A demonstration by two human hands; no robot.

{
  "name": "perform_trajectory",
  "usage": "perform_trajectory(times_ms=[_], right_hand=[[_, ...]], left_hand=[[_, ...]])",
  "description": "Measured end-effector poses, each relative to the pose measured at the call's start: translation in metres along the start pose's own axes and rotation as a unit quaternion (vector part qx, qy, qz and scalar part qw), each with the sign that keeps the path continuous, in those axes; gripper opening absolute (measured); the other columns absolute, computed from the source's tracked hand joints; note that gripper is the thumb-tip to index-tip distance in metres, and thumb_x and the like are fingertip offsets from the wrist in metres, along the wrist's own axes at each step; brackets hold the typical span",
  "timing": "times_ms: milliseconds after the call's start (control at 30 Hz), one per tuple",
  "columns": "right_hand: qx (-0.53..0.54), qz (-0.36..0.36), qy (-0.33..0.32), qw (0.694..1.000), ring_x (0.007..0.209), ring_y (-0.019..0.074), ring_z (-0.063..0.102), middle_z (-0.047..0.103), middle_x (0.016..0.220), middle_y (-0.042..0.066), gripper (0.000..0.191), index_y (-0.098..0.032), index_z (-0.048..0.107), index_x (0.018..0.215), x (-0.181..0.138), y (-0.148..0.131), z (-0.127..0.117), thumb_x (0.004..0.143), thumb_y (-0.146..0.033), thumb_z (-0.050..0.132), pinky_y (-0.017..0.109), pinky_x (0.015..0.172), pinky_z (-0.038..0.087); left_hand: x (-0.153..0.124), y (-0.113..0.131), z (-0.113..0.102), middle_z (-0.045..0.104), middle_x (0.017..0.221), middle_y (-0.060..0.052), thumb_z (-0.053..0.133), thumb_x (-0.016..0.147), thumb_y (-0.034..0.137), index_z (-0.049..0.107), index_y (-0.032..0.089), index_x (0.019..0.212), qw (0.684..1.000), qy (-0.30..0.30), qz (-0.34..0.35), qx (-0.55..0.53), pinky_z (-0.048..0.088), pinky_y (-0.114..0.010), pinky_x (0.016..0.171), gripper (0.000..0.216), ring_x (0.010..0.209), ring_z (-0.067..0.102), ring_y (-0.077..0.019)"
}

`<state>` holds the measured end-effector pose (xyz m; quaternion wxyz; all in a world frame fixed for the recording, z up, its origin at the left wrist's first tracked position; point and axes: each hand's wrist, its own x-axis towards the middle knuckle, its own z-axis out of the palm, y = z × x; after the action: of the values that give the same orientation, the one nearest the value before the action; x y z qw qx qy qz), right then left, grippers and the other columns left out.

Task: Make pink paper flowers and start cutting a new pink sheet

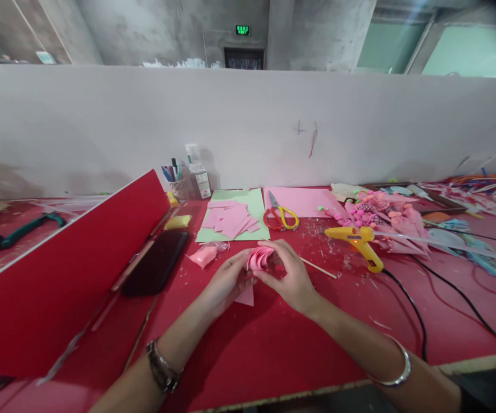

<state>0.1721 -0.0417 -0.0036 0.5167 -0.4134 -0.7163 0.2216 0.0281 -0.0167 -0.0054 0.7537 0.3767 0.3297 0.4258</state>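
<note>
Both my hands meet over the middle of the red table. My left hand and my right hand are closed together around a curled pink paper piece, shaped like layered petals. A flat pink paper scrap lies under my left fingers. A thin wooden stick lies just right of my right hand. I wear a watch on the left wrist and a silver bangle on the right.
Behind my hands lie cut pink squares on green paper, scissors on a pink sheet, and a yellow glue gun with a black cord. A black case and red divider stand left; pink craft clutter right.
</note>
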Motion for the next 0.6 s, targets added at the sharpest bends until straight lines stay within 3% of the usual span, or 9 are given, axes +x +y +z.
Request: perform_trajectory(times_ms=[233, 600], right_hand=[[0.015, 0.005, 0.0, 1.0, 0.089, 0.0178, 0.053, 0.052, 0.098, 0.006, 0.033, -0.022, 0.051, 0.105, 0.0011, 0.0014, 0.0006, 0.075, -0.03, 0.059, 0.03, 0.077, 0.046], [0.029, 0.009, 0.003, 1.0, 0.085, 0.0167, 0.053, 0.051, 0.095, 0.005, 0.024, -0.022, 0.054, 0.098, 0.0008, 0.001, 0.0003, 0.075, -0.028, 0.059, 0.03, 0.076, 0.047]], left_hand=[[-0.0026, 0.003, 0.003, 0.063, 0.085, 0.0, 0.061, 0.073, 0.029, 0.063, 0.019, 0.087, 1.0, 0.005, -0.009, 0.026, 0.045, -0.019, 0.065, 0.018, 0.071, 0.056, -0.0088], [0.0034, -0.0031, -0.0034, 0.063, 0.08, -0.002, 0.059, 0.074, 0.033, 0.064, 0.016, 0.086, 0.989, -0.013, 0.082, 0.124, 0.043, -0.023, 0.073, 0.022, 0.075, 0.055, -0.0118]])
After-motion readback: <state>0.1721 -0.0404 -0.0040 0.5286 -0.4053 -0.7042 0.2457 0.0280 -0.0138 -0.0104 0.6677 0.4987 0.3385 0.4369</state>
